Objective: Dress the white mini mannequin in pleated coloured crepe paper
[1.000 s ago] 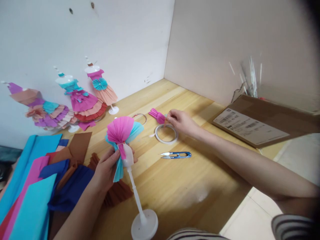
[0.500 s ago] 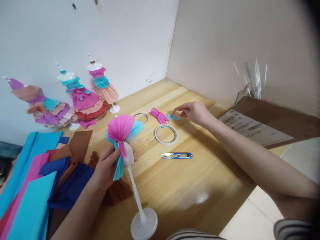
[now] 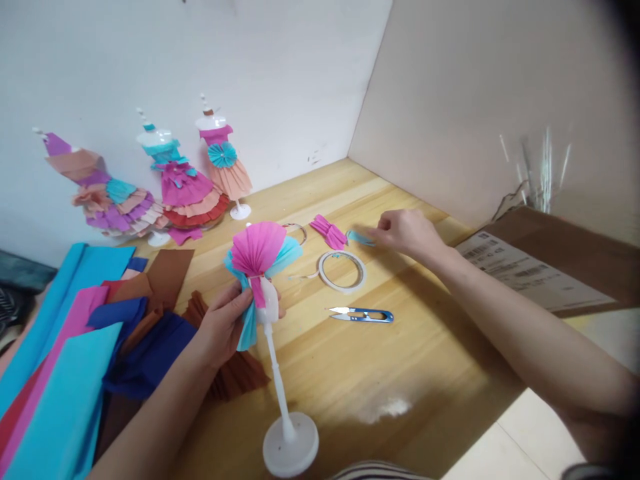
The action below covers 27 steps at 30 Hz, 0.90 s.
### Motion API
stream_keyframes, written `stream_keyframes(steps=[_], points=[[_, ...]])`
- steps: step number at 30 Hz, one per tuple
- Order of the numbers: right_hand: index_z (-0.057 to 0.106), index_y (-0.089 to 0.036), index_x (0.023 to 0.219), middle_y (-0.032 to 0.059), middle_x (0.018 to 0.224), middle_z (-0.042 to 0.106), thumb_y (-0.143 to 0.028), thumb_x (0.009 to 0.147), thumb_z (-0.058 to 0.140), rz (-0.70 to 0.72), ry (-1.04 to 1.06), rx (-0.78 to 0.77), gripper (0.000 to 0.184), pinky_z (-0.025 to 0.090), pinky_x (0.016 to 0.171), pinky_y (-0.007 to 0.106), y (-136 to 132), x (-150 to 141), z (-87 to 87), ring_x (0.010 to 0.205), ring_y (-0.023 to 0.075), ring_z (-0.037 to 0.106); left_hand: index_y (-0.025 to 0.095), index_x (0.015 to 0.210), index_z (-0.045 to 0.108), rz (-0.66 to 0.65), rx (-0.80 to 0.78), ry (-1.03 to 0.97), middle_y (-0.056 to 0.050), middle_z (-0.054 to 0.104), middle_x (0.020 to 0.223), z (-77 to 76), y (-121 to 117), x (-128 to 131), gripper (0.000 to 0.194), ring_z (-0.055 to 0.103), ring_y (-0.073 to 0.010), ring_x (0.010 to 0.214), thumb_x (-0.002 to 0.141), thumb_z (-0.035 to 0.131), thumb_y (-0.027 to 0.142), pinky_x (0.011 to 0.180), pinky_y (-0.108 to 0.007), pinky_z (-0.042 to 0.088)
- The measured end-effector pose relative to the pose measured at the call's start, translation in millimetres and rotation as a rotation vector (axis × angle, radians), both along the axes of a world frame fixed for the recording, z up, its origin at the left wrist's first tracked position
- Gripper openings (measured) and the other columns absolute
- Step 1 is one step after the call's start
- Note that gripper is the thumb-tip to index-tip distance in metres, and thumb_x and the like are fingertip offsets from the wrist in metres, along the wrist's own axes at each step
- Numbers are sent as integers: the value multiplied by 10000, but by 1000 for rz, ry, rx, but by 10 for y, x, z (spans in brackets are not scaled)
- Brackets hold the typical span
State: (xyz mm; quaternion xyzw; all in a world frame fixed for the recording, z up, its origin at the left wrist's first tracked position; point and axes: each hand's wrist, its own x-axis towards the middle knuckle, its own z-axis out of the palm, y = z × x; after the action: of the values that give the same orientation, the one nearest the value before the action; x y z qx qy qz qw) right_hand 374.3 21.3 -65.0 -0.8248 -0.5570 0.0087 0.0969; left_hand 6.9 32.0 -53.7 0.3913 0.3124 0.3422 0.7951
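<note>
My left hand (image 3: pixel 226 319) is wrapped round a small white mannequin (image 3: pixel 269 307) on a stand, which leans a little. Pink pleated crepe paper (image 3: pixel 259 248) fans out at its top over light blue crepe paper (image 3: pixel 288 256), with a thin band round the gathered part. My right hand (image 3: pixel 407 231) is low over the table, fingers curled together beside a light blue paper scrap (image 3: pixel 360 238); what they pinch, if anything, is hidden. Left of that scrap lies a pleated pink paper piece (image 3: pixel 329 231). Nearer me are a roll of white tape (image 3: pixel 363 275) and blue thread snips (image 3: pixel 370 315).
Three dressed mannequins (image 3: pixel 183 183) stand along the wall at the back left. Folded crepe paper sheets (image 3: pixel 60 373) cover the left side. A cardboard box (image 3: pixel 565 247) sits at the right, with clear thin sticks (image 3: pixel 546 170) rising behind it. Pleated brown paper (image 3: pixel 240 373) lies beneath my left forearm.
The view has shifted slightly. My right hand, which was pinching a small brown piece, has turned and its fingertips are lower beside the blue scrap. My left hand keeps its hold on the mannequin.
</note>
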Motion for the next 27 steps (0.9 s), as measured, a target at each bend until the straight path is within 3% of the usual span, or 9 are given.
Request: stream_keyframes(steps=[4, 6, 8, 11, 14, 16, 18, 23, 27], points=[[672, -212, 1126, 97, 976, 741, -229, 826, 467, 26, -60, 118, 364, 438, 600, 319, -52, 18, 8, 852, 280, 675, 141, 906, 677, -18, -10, 8, -62, 711, 788, 65, -11, 24, 266, 707, -236, 762, 729, 744, 327, 741, -337, 557], [699, -194, 1015, 117, 874, 740, -240, 834, 451, -63, -99, 165, 310, 443, 597, 349, -76, 8, 45, 792, 305, 674, 137, 862, 677, -24, -10, 12, -58, 708, 768, 99, -19, 36, 266, 705, -231, 740, 703, 766, 329, 725, -331, 559], [697, -189, 857, 121, 795, 724, -297, 841, 475, -64, -85, 187, 247, 448, 592, 363, -101, -12, 96, 734, 307, 666, 135, 837, 676, -15, -8, 12, -55, 708, 762, 123, -24, 45, 273, 703, -226, 719, 680, 785, 331, 707, -326, 562], [665, -185, 782, 104, 777, 705, -373, 851, 518, 160, 37, 249, 248, 470, 610, 354, -162, -82, 154, 692, 262, 653, 137, 844, 678, 2, -17, 23, -52, 709, 775, 141, -27, 52, 294, 701, -224, 705, 664, 797, 336, 688, -328, 566], [673, -178, 863, 83, 797, 702, -393, 875, 531, 575, 251, 220, 257, 510, 648, 336, -253, -234, 127, 700, 219, 654, 137, 853, 674, -4, -27, 24, -49, 703, 775, 148, -25, 57, 312, 701, -231, 713, 653, 800, 342, 696, -343, 569], [670, -170, 996, 119, 1002, 698, -375, 876, 558, 872, 303, 175, 262, 532, 783, 368, -310, -369, 65, 890, 240, 662, 138, 855, 668, 2, -33, 25, -49, 698, 779, 147, -22, 59, 312, 700, -236, 741, 655, 797, 339, 712, -349, 568], [655, -170, 1068, 143, 1140, 656, -339, 877, 574, 1025, 288, 205, 268, 509, 897, 413, -351, -511, 4, 1044, 262, 623, 135, 857, 662, 16, -34, 28, -55, 696, 795, 145, -21, 58, 307, 698, -246, 789, 663, 789, 336, 732, -353, 565], [629, -224, 1089, 98, 1077, 677, -234, 915, 519, 954, 390, 382, 206, 525, 879, 394, -350, -854, 49, 1025, 221, 625, 128, 842, 656, -6, -10, 26, -80, 698, 825, 142, -33, 38, 302, 692, -271, 845, 676, 781, 348, 775, -387, 557], [635, -206, 1086, 116, 1074, 684, -281, 910, 523, 1007, 378, 288, 222, 528, 874, 421, -239, -1000, 120, 1020, 246, 627, 133, 860, 657, -30, 14, -15, -87, 701, 831, 131, -31, 4, 264, 695, -282, 857, 714, 752, 332, 796, -412, 551]])
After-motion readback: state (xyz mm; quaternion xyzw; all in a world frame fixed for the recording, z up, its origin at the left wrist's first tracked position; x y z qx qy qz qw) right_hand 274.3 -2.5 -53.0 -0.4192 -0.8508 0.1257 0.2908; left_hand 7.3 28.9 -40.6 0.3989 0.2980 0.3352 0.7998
